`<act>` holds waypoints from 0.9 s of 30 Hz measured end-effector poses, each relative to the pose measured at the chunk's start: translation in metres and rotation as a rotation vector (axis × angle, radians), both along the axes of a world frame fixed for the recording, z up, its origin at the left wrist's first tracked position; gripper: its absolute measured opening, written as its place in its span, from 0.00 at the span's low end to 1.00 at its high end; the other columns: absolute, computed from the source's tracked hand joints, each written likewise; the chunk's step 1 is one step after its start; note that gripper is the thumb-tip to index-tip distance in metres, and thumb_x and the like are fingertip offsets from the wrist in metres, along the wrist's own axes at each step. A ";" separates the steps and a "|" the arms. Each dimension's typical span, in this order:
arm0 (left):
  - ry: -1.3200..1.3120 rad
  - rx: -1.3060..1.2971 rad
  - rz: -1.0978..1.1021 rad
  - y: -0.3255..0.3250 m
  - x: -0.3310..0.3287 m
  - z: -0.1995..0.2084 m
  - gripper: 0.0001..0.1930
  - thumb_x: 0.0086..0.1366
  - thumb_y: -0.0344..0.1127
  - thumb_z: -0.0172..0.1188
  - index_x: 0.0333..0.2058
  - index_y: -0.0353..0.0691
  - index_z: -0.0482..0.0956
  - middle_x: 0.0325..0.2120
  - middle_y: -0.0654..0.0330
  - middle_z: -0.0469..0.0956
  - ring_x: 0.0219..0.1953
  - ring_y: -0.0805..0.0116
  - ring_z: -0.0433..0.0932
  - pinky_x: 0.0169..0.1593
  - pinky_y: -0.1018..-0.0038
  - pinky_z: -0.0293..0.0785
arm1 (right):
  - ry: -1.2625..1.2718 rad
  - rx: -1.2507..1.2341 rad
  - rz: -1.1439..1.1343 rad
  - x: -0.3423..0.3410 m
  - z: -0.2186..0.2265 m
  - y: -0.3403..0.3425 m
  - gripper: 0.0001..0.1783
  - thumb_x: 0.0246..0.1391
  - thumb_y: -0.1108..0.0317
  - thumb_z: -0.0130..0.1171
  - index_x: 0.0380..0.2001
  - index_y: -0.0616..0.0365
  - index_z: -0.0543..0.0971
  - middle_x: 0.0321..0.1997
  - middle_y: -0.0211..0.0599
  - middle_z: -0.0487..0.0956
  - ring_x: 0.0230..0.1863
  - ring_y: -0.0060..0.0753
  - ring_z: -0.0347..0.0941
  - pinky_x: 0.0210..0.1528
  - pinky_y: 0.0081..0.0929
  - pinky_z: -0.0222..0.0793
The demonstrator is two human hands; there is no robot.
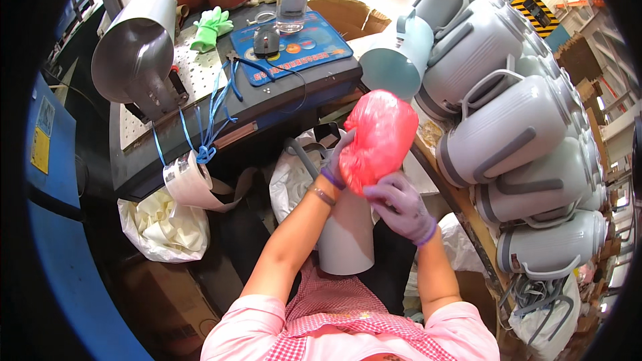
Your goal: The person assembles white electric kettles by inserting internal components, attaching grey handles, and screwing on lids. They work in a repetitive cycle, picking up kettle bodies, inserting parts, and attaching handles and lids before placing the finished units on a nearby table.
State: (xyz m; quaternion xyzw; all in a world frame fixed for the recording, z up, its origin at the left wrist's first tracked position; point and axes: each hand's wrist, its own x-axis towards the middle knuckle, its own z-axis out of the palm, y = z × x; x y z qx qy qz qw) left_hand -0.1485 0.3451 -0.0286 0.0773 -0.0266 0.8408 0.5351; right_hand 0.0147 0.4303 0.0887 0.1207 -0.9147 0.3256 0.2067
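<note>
A shiny pink-red plastic-wrapped bundle (380, 135) is held up in front of me, just above a light grey cylinder (346, 237) that stands between my legs. My left hand (340, 160), in a thin purple glove, is closed on the bundle's left side; the bundle hides some of its fingers. My right hand (402, 208), also gloved, pinches the bundle's lower edge with bent fingers. What the wrapping contains is hidden, and I cannot tell whether it touches the cylinder's top. A dark grey curved handle (302, 157) sits left of the cylinder.
Grey jug bodies (505, 130) lie stacked on the right-hand bench, with a pale blue cylinder (399, 57). On the left table are a metal cylinder (137, 47), blue-handled pliers (249, 63), green gloves (212, 28) and a glass bottle (293, 0). A white bag (164, 227) stands below.
</note>
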 end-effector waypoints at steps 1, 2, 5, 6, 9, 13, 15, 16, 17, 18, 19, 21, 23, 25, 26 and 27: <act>-0.017 0.046 -0.076 -0.014 0.008 0.006 0.30 0.67 0.42 0.59 0.64 0.39 0.63 0.61 0.49 0.70 0.60 0.52 0.73 0.65 0.57 0.68 | -0.026 -0.105 -0.005 0.016 0.018 -0.003 0.18 0.44 0.76 0.67 0.42 0.55 0.80 0.39 0.40 0.75 0.41 0.39 0.73 0.46 0.32 0.71; 0.083 -0.015 0.039 -0.022 0.018 0.013 0.30 0.67 0.41 0.60 0.64 0.39 0.63 0.61 0.50 0.70 0.60 0.53 0.73 0.65 0.58 0.69 | -0.052 -0.211 -0.009 0.027 0.027 -0.002 0.19 0.43 0.75 0.68 0.42 0.56 0.80 0.40 0.39 0.75 0.42 0.38 0.73 0.46 0.32 0.71; 0.357 -0.130 0.296 -0.044 0.055 0.058 0.30 0.65 0.34 0.61 0.64 0.36 0.62 0.59 0.53 0.71 0.58 0.59 0.74 0.62 0.64 0.71 | 0.131 -0.665 -0.298 0.052 0.002 0.011 0.44 0.50 0.66 0.69 0.67 0.61 0.59 0.60 0.40 0.69 0.59 0.34 0.68 0.60 0.35 0.66; 0.444 -0.226 0.362 -0.049 0.068 0.065 0.30 0.65 0.33 0.62 0.63 0.36 0.63 0.58 0.54 0.72 0.58 0.60 0.74 0.61 0.64 0.71 | 0.124 -0.854 -0.271 0.051 0.012 -0.006 0.48 0.53 0.64 0.68 0.71 0.61 0.53 0.66 0.41 0.64 0.64 0.36 0.65 0.65 0.36 0.62; 0.549 -0.571 0.502 -0.059 0.113 0.088 0.26 0.62 0.29 0.66 0.58 0.34 0.70 0.52 0.57 0.77 0.52 0.68 0.76 0.55 0.68 0.74 | -0.019 -0.964 -0.177 0.063 -0.008 -0.017 0.49 0.58 0.57 0.62 0.73 0.62 0.48 0.73 0.43 0.57 0.70 0.38 0.58 0.71 0.37 0.53; 0.767 -0.758 0.609 -0.067 0.152 0.110 0.19 0.59 0.29 0.69 0.49 0.32 0.78 0.43 0.59 0.82 0.45 0.72 0.79 0.52 0.74 0.75 | -0.104 -1.428 -0.143 0.098 -0.028 -0.017 0.39 0.59 0.59 0.60 0.69 0.63 0.58 0.68 0.42 0.66 0.66 0.36 0.64 0.67 0.35 0.61; 0.921 -0.792 0.628 -0.065 0.168 0.120 0.19 0.60 0.29 0.69 0.50 0.31 0.78 0.42 0.60 0.83 0.44 0.74 0.79 0.51 0.74 0.75 | -0.086 -1.344 -0.192 0.117 -0.045 -0.013 0.35 0.60 0.60 0.59 0.66 0.63 0.62 0.66 0.42 0.68 0.64 0.36 0.67 0.65 0.34 0.65; 1.000 -0.803 0.637 -0.064 0.176 0.125 0.20 0.60 0.30 0.69 0.50 0.31 0.78 0.42 0.60 0.83 0.44 0.74 0.79 0.51 0.74 0.75 | -0.058 -1.196 -0.247 0.127 -0.049 -0.013 0.33 0.60 0.61 0.59 0.65 0.63 0.64 0.65 0.43 0.69 0.63 0.37 0.68 0.64 0.34 0.66; 1.028 -0.795 0.625 -0.062 0.184 0.130 0.20 0.60 0.30 0.69 0.50 0.31 0.78 0.41 0.61 0.83 0.43 0.75 0.79 0.50 0.74 0.75 | -0.032 -1.185 -0.267 0.139 -0.051 -0.013 0.32 0.60 0.62 0.59 0.64 0.63 0.65 0.65 0.43 0.70 0.63 0.37 0.69 0.63 0.34 0.67; 1.058 -0.785 0.613 -0.060 0.192 0.134 0.19 0.60 0.30 0.69 0.49 0.31 0.79 0.40 0.61 0.83 0.42 0.75 0.79 0.50 0.74 0.75 | -0.005 -1.173 -0.285 0.149 -0.050 -0.013 0.31 0.60 0.62 0.59 0.63 0.63 0.67 0.65 0.43 0.70 0.63 0.38 0.69 0.63 0.34 0.68; 1.085 -0.772 0.602 -0.057 0.200 0.138 0.19 0.60 0.30 0.69 0.49 0.31 0.79 0.39 0.61 0.83 0.42 0.76 0.79 0.49 0.74 0.76 | 0.025 -1.295 -0.264 0.158 -0.040 -0.017 0.30 0.59 0.63 0.60 0.63 0.62 0.67 0.65 0.44 0.70 0.63 0.39 0.69 0.63 0.34 0.68; 1.027 -0.711 0.533 -0.051 0.215 0.144 0.18 0.60 0.30 0.69 0.48 0.31 0.79 0.38 0.61 0.84 0.40 0.76 0.79 0.48 0.75 0.76 | 0.079 -1.450 -0.220 0.173 -0.028 -0.019 0.31 0.58 0.64 0.61 0.62 0.62 0.68 0.65 0.45 0.70 0.63 0.40 0.69 0.63 0.34 0.67; 0.973 -0.684 0.445 -0.043 0.228 0.146 0.18 0.60 0.30 0.69 0.48 0.31 0.80 0.38 0.60 0.83 0.41 0.76 0.79 0.48 0.75 0.76 | 0.104 -1.411 -0.239 0.188 -0.024 -0.015 0.31 0.58 0.64 0.62 0.63 0.61 0.67 0.66 0.45 0.69 0.64 0.41 0.69 0.64 0.35 0.67; 0.921 -0.691 0.353 -0.036 0.235 0.144 0.17 0.60 0.30 0.69 0.47 0.30 0.80 0.40 0.59 0.83 0.42 0.76 0.79 0.49 0.76 0.75 | 0.090 -1.164 -0.379 0.204 -0.022 -0.012 0.33 0.58 0.62 0.63 0.64 0.60 0.66 0.66 0.45 0.69 0.64 0.42 0.69 0.65 0.37 0.66; 0.943 -0.692 0.340 -0.032 0.239 0.142 0.16 0.60 0.30 0.68 0.46 0.30 0.80 0.41 0.59 0.82 0.44 0.75 0.79 0.50 0.76 0.74 | 0.089 -1.077 -0.444 0.210 -0.023 -0.011 0.34 0.58 0.61 0.63 0.65 0.60 0.65 0.66 0.45 0.69 0.64 0.42 0.69 0.66 0.38 0.66; 0.967 -0.697 0.327 -0.029 0.243 0.138 0.16 0.61 0.30 0.68 0.46 0.30 0.80 0.43 0.59 0.82 0.45 0.74 0.79 0.51 0.76 0.74 | 0.088 -0.993 -0.511 0.217 -0.025 -0.010 0.35 0.58 0.59 0.63 0.65 0.59 0.64 0.66 0.45 0.69 0.64 0.43 0.68 0.66 0.39 0.66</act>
